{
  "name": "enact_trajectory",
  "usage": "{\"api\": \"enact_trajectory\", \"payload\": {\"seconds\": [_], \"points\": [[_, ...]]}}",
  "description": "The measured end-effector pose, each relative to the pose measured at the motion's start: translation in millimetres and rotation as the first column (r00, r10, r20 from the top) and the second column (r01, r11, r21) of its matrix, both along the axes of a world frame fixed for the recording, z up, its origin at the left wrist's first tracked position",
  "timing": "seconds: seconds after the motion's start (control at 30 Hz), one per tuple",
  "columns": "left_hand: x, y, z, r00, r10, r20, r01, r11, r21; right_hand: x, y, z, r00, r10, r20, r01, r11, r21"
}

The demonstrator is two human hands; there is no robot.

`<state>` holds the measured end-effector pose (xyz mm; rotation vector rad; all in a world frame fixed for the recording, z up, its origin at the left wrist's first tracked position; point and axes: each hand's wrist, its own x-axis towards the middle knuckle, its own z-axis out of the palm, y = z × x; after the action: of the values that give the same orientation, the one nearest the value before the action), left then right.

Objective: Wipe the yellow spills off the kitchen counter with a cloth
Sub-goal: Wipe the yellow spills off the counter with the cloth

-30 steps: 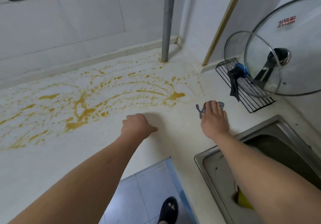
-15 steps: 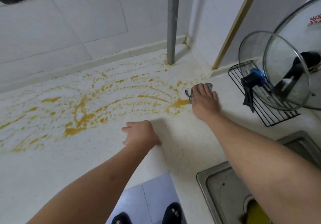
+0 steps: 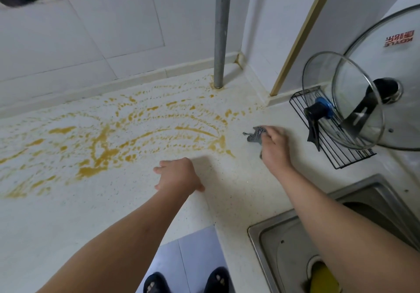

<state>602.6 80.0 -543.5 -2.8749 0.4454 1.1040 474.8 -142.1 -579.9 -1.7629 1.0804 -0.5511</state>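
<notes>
Many yellow spills (image 3: 106, 138) are lying smeared across the left and middle of the pale tabletop (image 3: 56, 220), running from its left edge toward the back wall and the grey pipe (image 3: 221, 31) that is standing near the back corner. The left hand (image 3: 179, 176) is resting on the tabletop close to its front edge, just in front of the spills, its grip loosely curled and grasping nothing. Further right, the right hand (image 3: 275, 147) is pressing a small grey cloth (image 3: 255, 134) down on the tabletop, just past the right end of the spills; the fingers are lying over the cloth, blurred, so the grip cannot be told for certain. A black wire rack (image 3: 334, 154) is sitting near the right wall, holding two glass lids (image 3: 354, 115). A steel sink (image 3: 268, 240) is filling the front right corner.
</notes>
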Motion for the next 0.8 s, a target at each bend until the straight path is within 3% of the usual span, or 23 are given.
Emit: {"api": "enact_trajectory", "payload": {"seconds": [0.1, 0.27, 0.43, 0.53, 0.67, 0.73, 0.8], "points": [[2, 0, -4, 1.000, -0.012, 0.002, 0.012, 1.000, 0.004, 11, -22, 2, 0.976, -0.045, -0.211, 0.008, 0.985, -0.172], [2, 1, -7, 1.000, -0.006, 0.006, 0.006, 1.000, -0.001, 37, -8, -7, 0.829, 0.078, -0.553, -0.272, 0.922, -0.277], [1, -1, -10, 1.000, -0.020, 0.007, 0.020, 1.000, 0.015, 63, 66, -10, 0.790, 0.138, -0.598, -0.372, 0.883, -0.287], [-2, 2, -3, 1.000, -0.004, 0.004, 0.004, 1.000, -0.008, 78, 102, -11, 0.782, 0.266, -0.563, -0.455, 0.862, -0.224], [-5, 14, -2, 0.998, -0.044, 0.045, 0.045, 0.998, -0.033, 61, 108, -13, 0.647, 0.491, -0.583, -0.709, 0.669, -0.224], [-3, 17, -3, 0.996, -0.081, 0.045, 0.083, 0.996, -0.042, 41, 81, -18, 0.661, 0.455, -0.597, -0.713, 0.630, -0.309], [-2, 18, -1, 0.994, -0.106, 0.039, 0.108, 0.993, -0.052, 21, 41, -22, 0.719, 0.303, -0.625, -0.623, 0.680, -0.386]]}}
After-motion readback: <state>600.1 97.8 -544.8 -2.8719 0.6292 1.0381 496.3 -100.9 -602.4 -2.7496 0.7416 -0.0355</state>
